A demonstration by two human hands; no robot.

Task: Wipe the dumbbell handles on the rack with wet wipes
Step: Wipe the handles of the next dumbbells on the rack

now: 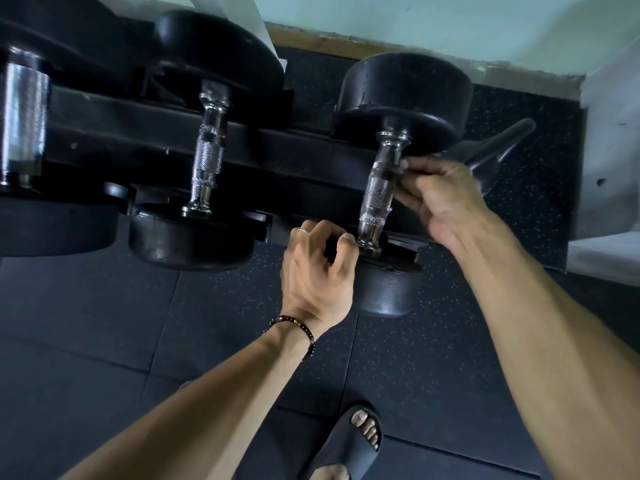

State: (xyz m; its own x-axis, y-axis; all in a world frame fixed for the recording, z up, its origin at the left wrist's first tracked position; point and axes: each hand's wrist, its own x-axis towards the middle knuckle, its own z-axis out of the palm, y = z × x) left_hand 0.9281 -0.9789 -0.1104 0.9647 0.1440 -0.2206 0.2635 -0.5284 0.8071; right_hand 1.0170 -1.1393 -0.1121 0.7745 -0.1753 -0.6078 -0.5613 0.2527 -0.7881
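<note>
A black dumbbell with a knurled chrome handle (pixel 379 188) lies on the black rack (pixel 311 150), at its right end. My right hand (pixel 440 199) is at the right side of that handle, fingertips pinching something small and pale, apparently a wet wipe (pixel 403 167), against the upper grip. My left hand (pixel 317 268), with a ring and a bead bracelet, grips the rim of the dumbbell's near head (pixel 391 289) beside the handle's lower collar. A second dumbbell handle (pixel 207 154) sits to the left, untouched.
A third, thicker chrome handle (pixel 24 116) shows at the far left. The rack's foot (pixel 498 147) sticks out to the right. Dark speckled rubber floor tiles (pixel 104 306) lie below, a green wall (pixel 415 22) behind. A foot in a black slide sandal (pixel 349 441) stands under my arms.
</note>
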